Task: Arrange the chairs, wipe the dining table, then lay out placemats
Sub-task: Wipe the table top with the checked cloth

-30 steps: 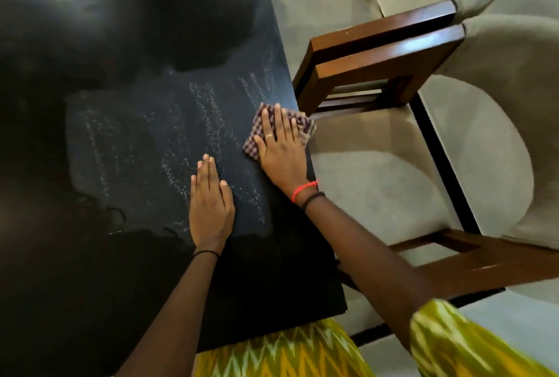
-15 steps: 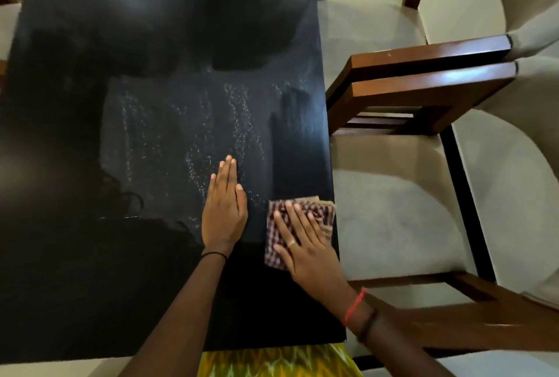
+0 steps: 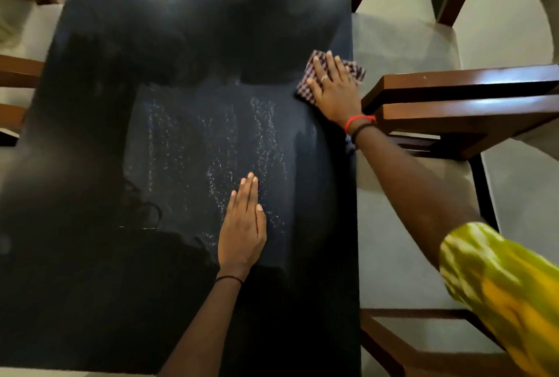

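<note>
The cloth is lying at the right edge of the table, with one corner past it. My right hand is pressing it with straight fingers. My left hand is resting flat, holding nothing. If I am pushing more to the right, I am risking dropping it onto the chair.

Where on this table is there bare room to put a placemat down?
The dining table is bare along its left side, left of the left hand, and across the far end beyond the checked cloth. The right edge is crowded: the right hand presses the cloth there, with chair armrests close beside.
</note>
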